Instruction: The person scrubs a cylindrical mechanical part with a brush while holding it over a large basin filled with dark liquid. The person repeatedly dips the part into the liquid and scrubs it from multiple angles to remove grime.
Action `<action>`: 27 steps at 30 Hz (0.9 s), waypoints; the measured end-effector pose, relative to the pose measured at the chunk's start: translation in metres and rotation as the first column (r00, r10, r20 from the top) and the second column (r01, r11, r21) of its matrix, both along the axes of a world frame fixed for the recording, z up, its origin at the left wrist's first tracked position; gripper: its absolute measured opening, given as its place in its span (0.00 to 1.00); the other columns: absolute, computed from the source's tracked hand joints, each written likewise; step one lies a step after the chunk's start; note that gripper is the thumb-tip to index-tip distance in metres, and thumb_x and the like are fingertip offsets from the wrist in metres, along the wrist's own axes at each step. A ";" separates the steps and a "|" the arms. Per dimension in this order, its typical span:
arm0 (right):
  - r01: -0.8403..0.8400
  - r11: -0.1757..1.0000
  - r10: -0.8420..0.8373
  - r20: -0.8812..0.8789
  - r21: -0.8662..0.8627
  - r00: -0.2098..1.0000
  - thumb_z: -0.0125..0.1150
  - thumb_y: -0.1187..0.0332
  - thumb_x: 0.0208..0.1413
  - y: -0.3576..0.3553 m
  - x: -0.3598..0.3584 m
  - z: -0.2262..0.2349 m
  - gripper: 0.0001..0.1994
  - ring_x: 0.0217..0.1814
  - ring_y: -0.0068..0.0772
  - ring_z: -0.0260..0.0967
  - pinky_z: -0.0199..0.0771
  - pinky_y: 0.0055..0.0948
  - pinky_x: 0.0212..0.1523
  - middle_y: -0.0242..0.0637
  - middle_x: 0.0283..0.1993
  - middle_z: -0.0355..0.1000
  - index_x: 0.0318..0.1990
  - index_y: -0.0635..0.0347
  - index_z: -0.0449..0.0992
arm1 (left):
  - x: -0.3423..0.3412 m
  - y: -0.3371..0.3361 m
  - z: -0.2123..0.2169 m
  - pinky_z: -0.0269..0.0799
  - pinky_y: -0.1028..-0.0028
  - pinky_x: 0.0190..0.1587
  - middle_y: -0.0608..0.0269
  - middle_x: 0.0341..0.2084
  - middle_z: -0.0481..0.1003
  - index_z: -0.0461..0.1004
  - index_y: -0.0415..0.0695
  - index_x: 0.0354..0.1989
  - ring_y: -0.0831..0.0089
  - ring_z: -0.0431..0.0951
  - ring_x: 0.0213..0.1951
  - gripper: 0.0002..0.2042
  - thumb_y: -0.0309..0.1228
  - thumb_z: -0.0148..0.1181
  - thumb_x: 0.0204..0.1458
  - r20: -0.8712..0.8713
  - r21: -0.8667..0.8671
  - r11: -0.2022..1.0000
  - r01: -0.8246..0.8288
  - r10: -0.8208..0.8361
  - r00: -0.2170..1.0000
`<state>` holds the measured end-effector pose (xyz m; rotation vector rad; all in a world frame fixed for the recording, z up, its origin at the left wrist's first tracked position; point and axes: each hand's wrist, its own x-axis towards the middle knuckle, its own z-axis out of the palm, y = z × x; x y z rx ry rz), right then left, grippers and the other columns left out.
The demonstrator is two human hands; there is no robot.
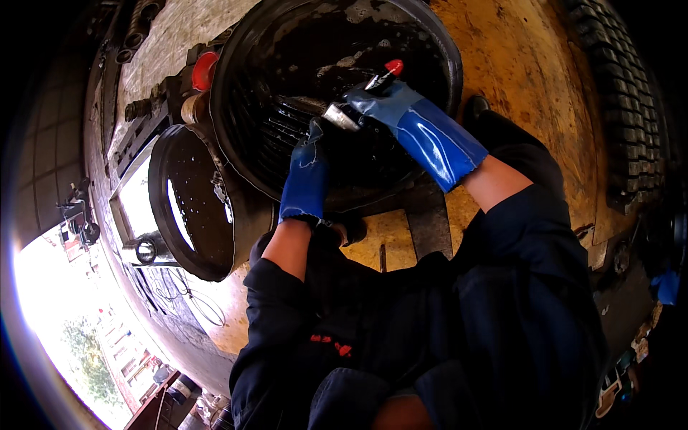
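A large round black tub (231,136) stands in front of me, with dark, wet liquid and patches of foam inside. Over it, my right hand (383,102) in a blue rubber glove is closed around a brush (340,117) with a wide metal band and a dark, red-tipped handle. The brush's bristles are lost in the dark. My left hand (308,161), gloved in the same blue, reaches over the near rim with its fingers drawn together. What they grip is hard to make out; dark ridged shapes (269,129) lie beside them.
A smaller round dark pan (161,186) with liquid stands left of the tub. Behind it are a red round cup-like part (205,70) and metal parts. A thin wire (204,304) lies on the floor. At right is a big treaded tyre (627,100).
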<state>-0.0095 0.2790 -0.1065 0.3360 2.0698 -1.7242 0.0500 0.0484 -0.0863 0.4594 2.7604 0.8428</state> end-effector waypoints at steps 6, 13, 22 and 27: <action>-0.012 0.982 0.019 -0.032 0.188 0.999 0.61 0.50 0.57 0.021 -0.009 -0.011 0.19 0.41 0.29 0.77 0.74 0.31 0.48 0.39 0.32 0.79 0.36 0.59 0.81 | -0.009 -0.007 -0.010 0.74 0.63 0.49 0.37 0.44 0.75 0.59 0.31 0.67 0.47 0.77 0.47 0.26 0.14 0.43 0.56 -0.143 -0.086 0.995 0.058 -0.070 0.987; 0.059 0.989 -0.071 0.082 0.135 0.994 0.63 0.53 0.58 0.019 -0.010 0.001 0.18 0.42 0.30 0.78 0.76 0.30 0.48 0.39 0.40 0.81 0.43 0.59 0.82 | -0.002 -0.007 -0.004 0.73 0.62 0.49 0.36 0.45 0.74 0.58 0.31 0.68 0.47 0.76 0.47 0.27 0.14 0.43 0.56 -0.179 -0.083 0.996 0.043 -0.058 0.982; 0.006 0.961 -0.029 0.076 0.276 0.997 0.58 0.49 0.58 0.021 -0.002 0.008 0.20 0.41 0.29 0.76 0.73 0.28 0.49 0.39 0.34 0.80 0.40 0.58 0.82 | 0.009 -0.010 0.018 0.72 0.61 0.52 0.34 0.46 0.73 0.54 0.30 0.69 0.46 0.74 0.49 0.29 0.13 0.42 0.55 -0.196 -0.356 0.933 0.054 -0.132 0.972; 0.055 0.998 -0.055 0.026 0.010 0.998 0.64 0.53 0.56 0.023 -0.004 -0.009 0.17 0.45 0.33 0.78 0.75 0.35 0.50 0.43 0.41 0.81 0.42 0.56 0.82 | 0.006 -0.005 0.027 0.71 0.59 0.52 0.33 0.46 0.72 0.54 0.32 0.70 0.43 0.72 0.49 0.28 0.16 0.39 0.58 -0.093 -0.168 0.984 -0.054 0.039 0.995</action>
